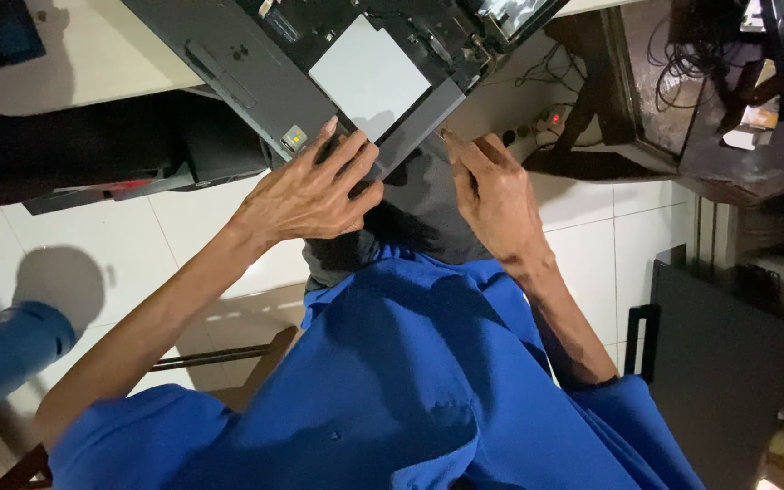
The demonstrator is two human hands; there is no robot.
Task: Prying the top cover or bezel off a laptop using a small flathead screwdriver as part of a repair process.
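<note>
Grip: left hand (306, 195) lies flat, fingers spread, on the near corner of an opened laptop base (256, 63); fingertips press the dark grey edge strip (415, 132), no pinch, nothing enclosed. Right hand (492, 195) sits just beside it, index finger extended w/ tip touching the far end of the same strip; remaining fingers loosely curled, holding nothing as far as the view shows.

Item: laptop base, dark grey, cover off, resting on a pale table (93, 54) w/ its corner overhanging the edge toward the person. Directly beyond the left fingertips: light grey square panel (369, 68). Just left of the left index tip: small yellow-and-silver sticker (294, 137). Beyond the panel: exposed internals, too dark to itemise.

Step in hand (judgement): seating or freeing the edge strip along the base's rim, one hand steadying, the other probing the end. Next move prob. calls for even pressure along the strip's length, w/ the base kept from sliding off the overhang; whether clips are engaged cannot be told.

Surroundings, outward from grip: below the hands, blue shirt (410, 381) and dark lap. Right of the right hand: power strip w/ red light (551, 118) on the white tiled floor (610, 245). Further right: dark flat case (728, 363), cluttered dark shelving.
</note>
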